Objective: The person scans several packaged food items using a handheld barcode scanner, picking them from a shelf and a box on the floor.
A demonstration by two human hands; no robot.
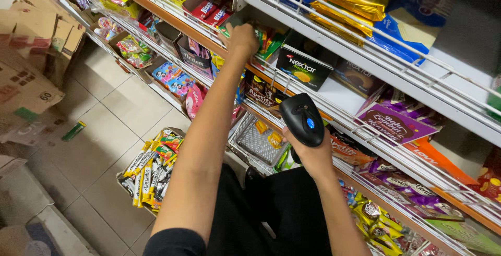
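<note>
Right hand [308,149] — closed around a black handheld scanner [301,119] with a blue button, held in front of the wire-fronted shelf [334,52]. Left hand [241,38] — reaching up to the shelf's rail, fingers curled on green snack packets [270,39]; grip not clear. Below the shelf, on the tiled floor: an open box of snack bars [151,170].

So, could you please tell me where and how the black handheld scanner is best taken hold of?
Grip the black handheld scanner by its handle, coming from below. The wide head with the blue button points up toward the shelves, and the narrow handle hangs beneath it. The right hand already wraps its fingers round that handle, which looks secure. The left hand is up at the shelf.
</note>
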